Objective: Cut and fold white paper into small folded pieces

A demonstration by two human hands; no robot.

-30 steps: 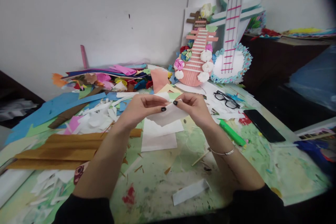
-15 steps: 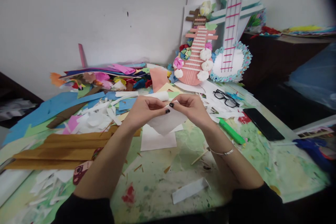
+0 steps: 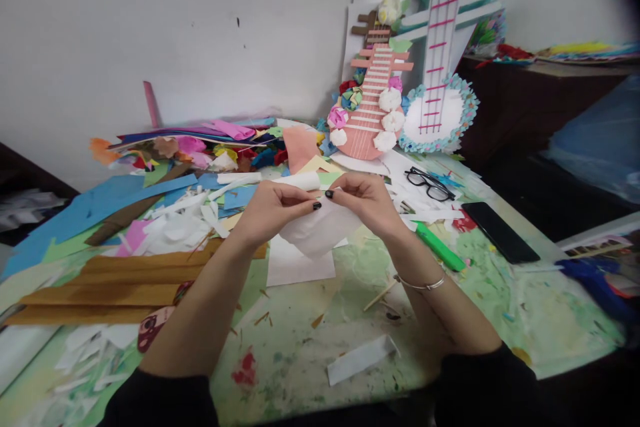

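Near the middle of the frame, the left hand (image 3: pixel 280 210) and the right hand (image 3: pixel 367 205) are close together, raised above the table (image 3: pixel 290 347). Each pinches the upper edge of a thin white paper (image 3: pixel 320 233) between a dark-nailed thumb and bent fingers; the fingers behind are partly hidden. The paper hangs from this double grasp at the centre of the frame, its lower edge narrowing to a blunt point, and it covers part of a white sheet (image 3: pixel 300 271) lying below it. A thin bracelet (image 3: pixel 425 286) circles the right wrist.

Just above the hands is a white roll (image 3: pixel 304 181). Toward the left of the frame lie brown crepe paper (image 3: pixel 100 290), white scraps (image 3: pixel 180 230) and blue paper (image 3: pixel 125 200). At the right are black-framed glasses (image 3: pixel 429 184), a green tube (image 3: pixel 440 248) and a dark phone (image 3: pixel 500 232). In the upper right stand 2 model instruments: a pink model (image 3: pixel 367 123), with 3 white flowers (image 3: pixel 390 100) along its right side, and a larger white model (image 3: pixel 450 117). A white strip (image 3: pixel 361 360) lies at lower centre.
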